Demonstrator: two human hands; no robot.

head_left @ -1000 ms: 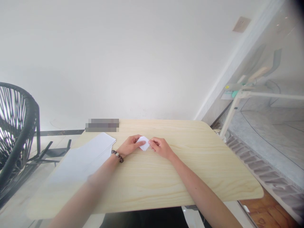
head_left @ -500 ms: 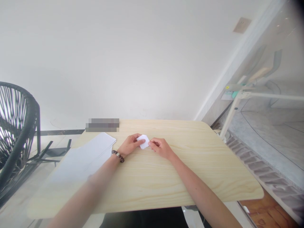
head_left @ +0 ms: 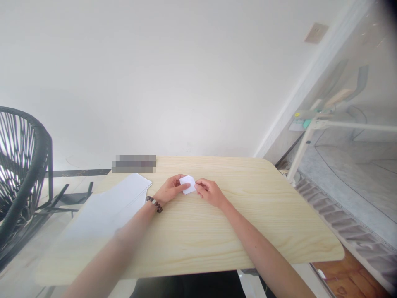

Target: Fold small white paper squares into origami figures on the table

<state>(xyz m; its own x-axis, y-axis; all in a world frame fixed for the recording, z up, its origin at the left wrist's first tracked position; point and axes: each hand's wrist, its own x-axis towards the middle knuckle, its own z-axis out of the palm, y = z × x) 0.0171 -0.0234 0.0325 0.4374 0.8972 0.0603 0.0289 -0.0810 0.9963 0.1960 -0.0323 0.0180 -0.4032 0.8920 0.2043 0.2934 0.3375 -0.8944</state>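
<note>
- Pinching small folded white paper [head_left: 187,184]: left hand [head_left: 170,190] and right hand [head_left: 209,192], fingers clamped on it, near table [head_left: 217,231] far edge.
- Paper sheets [head_left: 108,207] at left edge.

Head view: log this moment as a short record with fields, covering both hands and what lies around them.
Left grip: left hand pinches the small folded paper at its left side
Right grip: right hand pinches the same paper at its right side
Paper: white, held low over the table; touching or lifted, cannot tell
Wrist: bead bracelet on the left
Nearby: white sheets lying left of the hands
Background: black wire chair at far left
</note>
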